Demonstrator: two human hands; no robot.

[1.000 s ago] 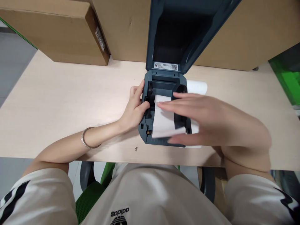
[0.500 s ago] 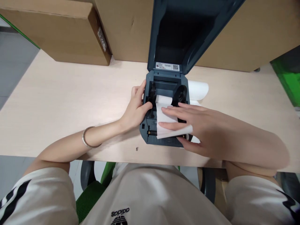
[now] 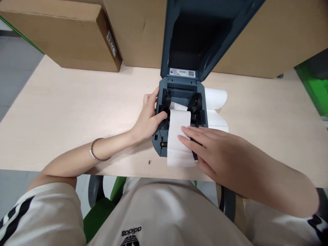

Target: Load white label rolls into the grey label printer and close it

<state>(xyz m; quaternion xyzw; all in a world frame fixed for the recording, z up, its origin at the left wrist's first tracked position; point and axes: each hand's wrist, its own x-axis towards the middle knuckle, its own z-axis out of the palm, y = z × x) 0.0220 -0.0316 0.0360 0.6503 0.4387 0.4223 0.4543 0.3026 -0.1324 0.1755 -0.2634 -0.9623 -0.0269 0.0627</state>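
A dark blue label printer (image 3: 158, 139) stands on the light wooden desk (image 3: 64, 112) with its lid (image 3: 197, 34) raised. A white paper strip (image 3: 178, 143) runs from the roll bay out over the printer's front edge. My left hand (image 3: 148, 118) grips the printer's left side, thumb inside the bay against the left roll holder. My right hand (image 3: 207, 150) lies flat on the strip with fingers stretched out, pressing it down near the front.
A loose curl of white paper (image 3: 216, 102) lies right of the printer. Cardboard boxes (image 3: 64, 37) line the back of the desk. A green chair (image 3: 99, 215) shows below the desk edge, and something green (image 3: 315, 85) stands at far right.
My right hand has drawn back toward me, pulling the paper strip out straight over the printer's front edge. My left hand has stayed on the printer's left side.
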